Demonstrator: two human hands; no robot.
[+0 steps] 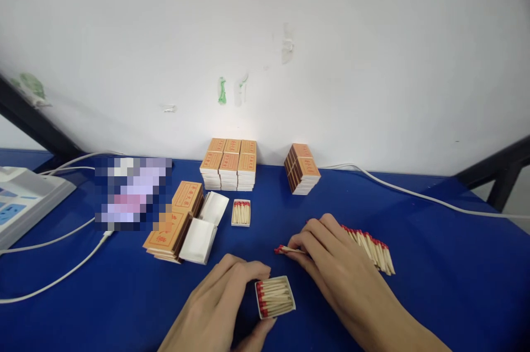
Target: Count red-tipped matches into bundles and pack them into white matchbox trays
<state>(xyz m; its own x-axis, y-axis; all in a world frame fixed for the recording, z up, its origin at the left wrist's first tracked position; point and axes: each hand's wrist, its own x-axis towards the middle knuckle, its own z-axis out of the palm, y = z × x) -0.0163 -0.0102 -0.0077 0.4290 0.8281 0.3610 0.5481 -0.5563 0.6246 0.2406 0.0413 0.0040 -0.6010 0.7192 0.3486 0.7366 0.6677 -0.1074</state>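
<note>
My left hand [223, 299] grips a white matchbox tray [293, 303] by its opposite edges, thumb below and index finger above. Red-tipped matches [274, 297] lie packed side by side inside it. To its upper right, my right hand [331, 263] pinches a few matches [285, 250], their red heads pointing left. A row of loose matches [375, 250] lies on the blue table beyond the right hand, which partly hides it. Another tray [240, 225] holding matches sits farther back, apart from both hands.
Orange matchbox sleeves [169, 230] are stacked at the left beside white empty trays [197, 240]. Stacked matchboxes [229, 163] and a smaller stack [304, 167] stand near the wall. A blurred-out object [134, 192], a white power strip [25, 203] and cables [414, 193] lie around.
</note>
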